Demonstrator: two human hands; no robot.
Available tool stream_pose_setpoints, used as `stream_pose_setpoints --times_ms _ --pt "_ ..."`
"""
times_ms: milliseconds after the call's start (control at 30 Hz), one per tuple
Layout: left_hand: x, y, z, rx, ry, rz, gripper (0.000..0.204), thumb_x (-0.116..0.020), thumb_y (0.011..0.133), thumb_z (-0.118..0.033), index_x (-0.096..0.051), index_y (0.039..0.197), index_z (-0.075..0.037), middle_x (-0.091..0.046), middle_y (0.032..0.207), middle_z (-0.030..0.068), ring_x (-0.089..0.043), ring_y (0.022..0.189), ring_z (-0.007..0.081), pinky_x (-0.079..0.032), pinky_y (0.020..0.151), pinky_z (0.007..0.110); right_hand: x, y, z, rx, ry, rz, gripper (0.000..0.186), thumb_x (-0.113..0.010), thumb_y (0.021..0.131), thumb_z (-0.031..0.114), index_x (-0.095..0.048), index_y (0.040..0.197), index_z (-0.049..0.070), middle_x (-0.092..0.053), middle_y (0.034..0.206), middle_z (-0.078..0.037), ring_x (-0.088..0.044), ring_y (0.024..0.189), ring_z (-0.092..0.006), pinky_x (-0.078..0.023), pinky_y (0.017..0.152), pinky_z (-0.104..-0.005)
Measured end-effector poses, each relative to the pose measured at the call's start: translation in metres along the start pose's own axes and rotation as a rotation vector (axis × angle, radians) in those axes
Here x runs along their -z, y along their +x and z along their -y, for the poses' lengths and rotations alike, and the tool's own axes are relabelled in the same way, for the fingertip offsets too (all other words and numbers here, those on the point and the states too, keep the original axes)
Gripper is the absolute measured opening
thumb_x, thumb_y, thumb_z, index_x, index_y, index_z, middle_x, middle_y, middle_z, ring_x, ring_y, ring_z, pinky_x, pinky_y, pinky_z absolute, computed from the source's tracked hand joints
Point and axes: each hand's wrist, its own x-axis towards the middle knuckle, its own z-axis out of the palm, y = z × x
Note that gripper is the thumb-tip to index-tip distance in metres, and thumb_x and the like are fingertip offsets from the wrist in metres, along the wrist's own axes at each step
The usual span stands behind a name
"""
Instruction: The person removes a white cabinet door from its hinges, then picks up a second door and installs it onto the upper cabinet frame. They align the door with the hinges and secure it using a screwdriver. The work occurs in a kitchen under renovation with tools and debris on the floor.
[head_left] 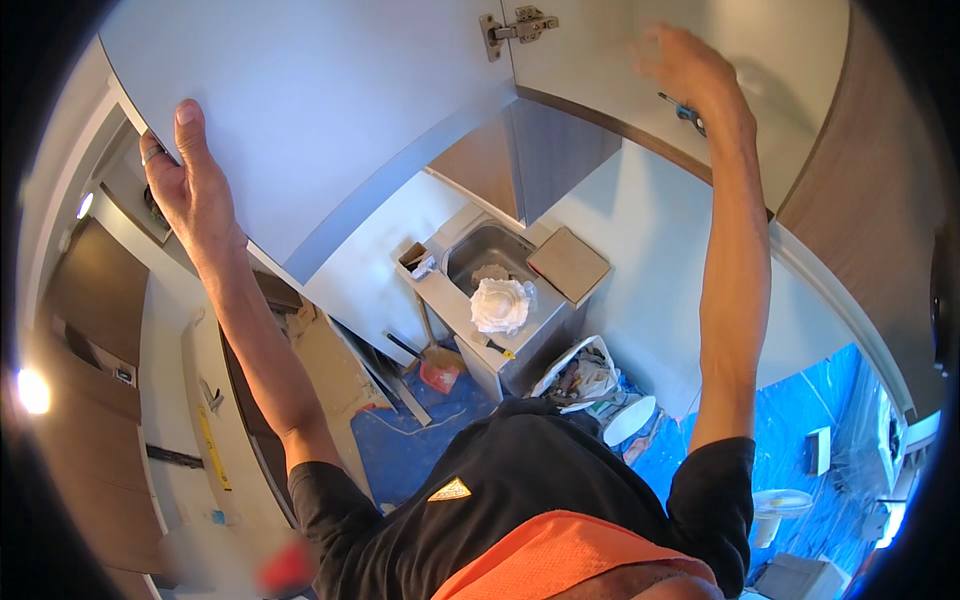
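Observation:
My left hand (195,195) grips the left edge of a white cabinet door (340,110), thumb on its face and fingers round the edge. A metal hinge (515,30) joins the door to the cream interior panel (790,90) at upper right. My right hand (685,70) is raised at that panel, right of the hinge, its fingers smeared by motion. Just below it is a screwdriver (688,112) with a blue handle, partly behind my wrist; whether I hold it I cannot tell.
Below are a steel sink (462,258) with white crumpled material (500,305), a square board (568,262), a red dustpan (440,372) and a rubbish bag (580,365). Blue sheeting (400,460) covers the floor. A wooden cabinet side (865,170) stands right, a yellow level (212,450) lies left.

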Motion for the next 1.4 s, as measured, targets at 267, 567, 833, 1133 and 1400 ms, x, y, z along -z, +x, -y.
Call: stream_pose_setpoints --times_ms 267,567,833,1133,1400 --pt "0.000 0.003 0.003 -0.037 -0.046 0.010 0.049 -0.071 0.097 -0.046 -0.059 0.109 0.000 -0.064 0.095 0.0046 -0.058 0.087 0.0109 -0.049 0.081 0.026 -0.027 -0.053 -0.014 -0.103 0.020 -0.098 0.035 -0.063 0.096 0.028 -0.066 0.124 0.007 -0.072 0.116 -0.016 -0.067 0.112 -0.0337 -0.052 0.094 -0.0455" --pt "-0.003 0.002 -0.003 -0.108 -0.023 -0.007 0.049 -0.070 0.098 -0.044 -0.058 0.110 0.002 -0.064 0.098 0.0068 -0.057 0.092 0.0134 -0.047 0.086 0.029 -0.062 0.005 0.035 0.242 0.502 -0.387 0.031 -0.066 0.097 0.027 -0.068 0.121 0.007 -0.073 0.110 -0.018 -0.069 0.104 -0.0329 -0.052 0.091 -0.0416" --pt "-0.003 0.000 -0.006 -0.103 -0.036 -0.001 0.050 -0.070 0.098 -0.045 -0.058 0.112 0.002 -0.064 0.099 0.0066 -0.057 0.093 0.0134 -0.047 0.088 0.028 -0.063 0.026 0.053 0.218 0.387 -0.366 0.026 -0.068 0.097 0.030 -0.069 0.111 0.008 -0.075 0.096 -0.014 -0.071 0.091 -0.0340 -0.054 0.080 -0.0441" --pt "0.001 0.005 0.004 -0.103 -0.024 0.042 0.055 -0.070 0.097 -0.051 -0.056 0.116 -0.001 -0.064 0.098 0.0053 -0.060 0.089 0.0111 -0.052 0.081 0.028 -0.059 0.029 0.053 0.241 0.345 -0.381 0.024 -0.071 0.095 0.029 -0.070 0.111 0.011 -0.074 0.098 -0.015 -0.071 0.094 -0.0338 -0.054 0.080 -0.0456" --pt "0.001 0.002 -0.001 -0.044 -0.004 0.015 0.052 -0.071 0.096 -0.049 -0.056 0.111 -0.002 -0.064 0.092 0.0042 -0.060 0.084 0.0102 -0.052 0.077 0.027 -0.066 0.035 0.051 0.287 0.290 -0.438 0.026 -0.071 0.095 0.031 -0.071 0.110 0.010 -0.074 0.088 -0.012 -0.071 0.079 -0.0282 -0.055 0.070 -0.0413"
